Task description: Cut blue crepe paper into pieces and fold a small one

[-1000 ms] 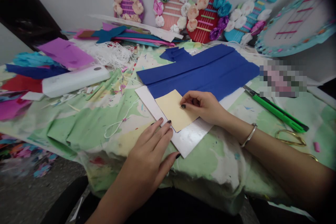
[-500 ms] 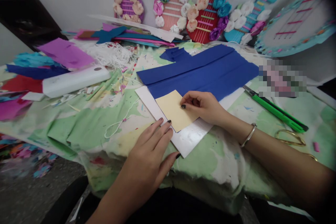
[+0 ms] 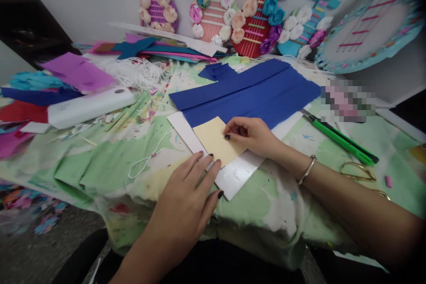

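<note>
A pale yellow paper square [image 3: 213,135] lies over the lower edge of a folded sheet of dark blue paper [image 3: 253,91]. Under both is a glossy white board [image 3: 238,177]. My left hand [image 3: 186,195] rests with fingers spread, its fingertips at the lower left edge of the square and the board. On the square's right part sits my right hand [image 3: 256,135], fingers curled and thumb drawn in against them. Whatever is pinched there, if anything, is hidden. Part of the square is covered by that hand.
A green cutter [image 3: 344,137] and gold scissor handles [image 3: 357,172] lie to the right. At left are a white glue gun-like bar [image 3: 91,106], tangled white string [image 3: 136,73] and coloured paper [image 3: 78,71]. Decorated paper guitars [image 3: 254,26] lean against the wall.
The whole view has shifted slightly, so things appear a little further left. My left fingertips have moved slightly onto the yellow square's lower corner. My right hand keeps its place on the square.
</note>
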